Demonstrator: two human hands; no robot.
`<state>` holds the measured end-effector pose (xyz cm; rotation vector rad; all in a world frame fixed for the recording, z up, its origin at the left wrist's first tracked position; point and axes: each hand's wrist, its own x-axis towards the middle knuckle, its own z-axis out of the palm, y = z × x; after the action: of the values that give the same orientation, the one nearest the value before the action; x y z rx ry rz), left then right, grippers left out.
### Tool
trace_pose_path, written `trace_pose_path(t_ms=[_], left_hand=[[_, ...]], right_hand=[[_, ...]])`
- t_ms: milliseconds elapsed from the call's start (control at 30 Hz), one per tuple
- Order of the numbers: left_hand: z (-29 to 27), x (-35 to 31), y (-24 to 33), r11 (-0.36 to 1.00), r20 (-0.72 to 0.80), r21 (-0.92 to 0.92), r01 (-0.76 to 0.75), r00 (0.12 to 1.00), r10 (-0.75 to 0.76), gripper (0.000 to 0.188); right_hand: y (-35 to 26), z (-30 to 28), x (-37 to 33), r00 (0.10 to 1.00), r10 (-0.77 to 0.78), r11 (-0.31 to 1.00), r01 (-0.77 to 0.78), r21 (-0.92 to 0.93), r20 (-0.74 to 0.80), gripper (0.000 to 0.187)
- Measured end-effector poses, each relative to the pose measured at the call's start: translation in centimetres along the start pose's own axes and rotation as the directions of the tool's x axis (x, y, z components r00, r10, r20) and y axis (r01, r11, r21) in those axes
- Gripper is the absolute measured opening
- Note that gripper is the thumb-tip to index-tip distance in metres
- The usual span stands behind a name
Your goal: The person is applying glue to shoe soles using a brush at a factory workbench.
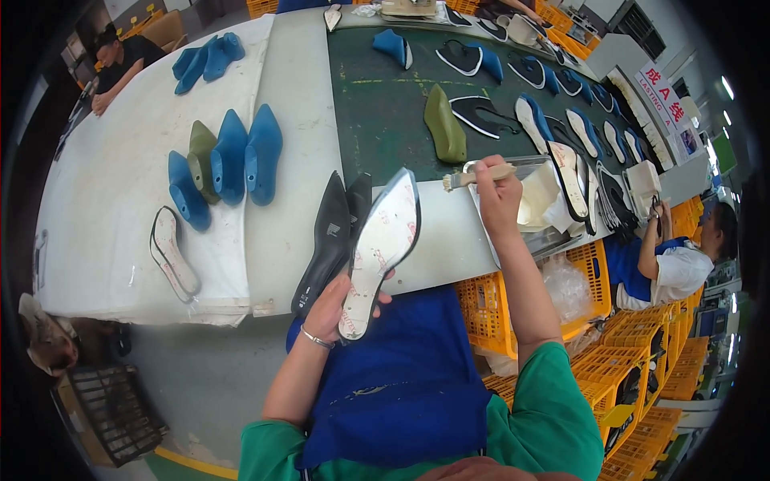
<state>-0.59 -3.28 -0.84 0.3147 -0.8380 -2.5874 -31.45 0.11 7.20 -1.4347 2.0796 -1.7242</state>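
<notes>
My left hand (330, 309) grips a blue shoe last with a white insole (385, 228) on its underside, heel toward me and toe pointing up and away. Between the fingers of my right hand (499, 196) is a flat brush (481, 176), bristles to the left. Below and right of that hand sits a metal tray (533, 164) with a cream-coloured container (536, 207) and white sheets in it. Black shoe lasts or soles (325, 232) lie at the table edge just left of the held last; I cannot tell which.
Blue and green lasts (230, 156) and a white insole (174, 255) lie on the left table. A green conveyor belt (385, 120) carries more lasts and shoe uppers (485, 116). Yellow crates (485, 309) stand below right. People sit at far left and at right.
</notes>
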Motion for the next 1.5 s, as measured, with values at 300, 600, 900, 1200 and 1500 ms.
trace_pose_path(t_ms=[300, 600, 900, 1200, 1500], left_hand=[[1.4, 4.8, 2.2, 0.904, -0.140, -0.262, -0.337, 0.940, 0.310, 0.054], [-1.7, 6.3, 4.2, 0.774, -0.319, 0.550, -0.315, 0.777, 0.543, 0.062], [-5.5, -0.8, 4.5, -0.076, -0.236, 0.949, 0.306, 0.850, 0.470, 0.063], [-5.0, -0.4, 2.7, -0.229, -0.175, 0.925, 0.302, 0.877, 0.448, 0.066], [-5.4, 0.5, 3.7, -0.020, -0.066, 0.994, 0.106, 0.739, 0.670, 0.045]], right_hand=[[-1.5, 6.6, -5.1, 0.687, 0.259, 0.848, -0.498, 0.181, 0.679, 0.023], [4.3, 9.6, -2.2, 0.826, 0.167, 0.939, -0.300, 0.170, 0.539, 0.025], [19.2, 8.8, 11.8, 0.920, 0.293, 0.732, -0.040, -0.681, 0.261, 0.023], [17.1, 7.8, 10.5, 0.973, 0.192, 0.686, -0.039, -0.727, 0.129, 0.021], [7.4, -6.8, 0.6, 0.985, 0.055, 0.884, -0.123, -0.450, -0.162, 0.035]])
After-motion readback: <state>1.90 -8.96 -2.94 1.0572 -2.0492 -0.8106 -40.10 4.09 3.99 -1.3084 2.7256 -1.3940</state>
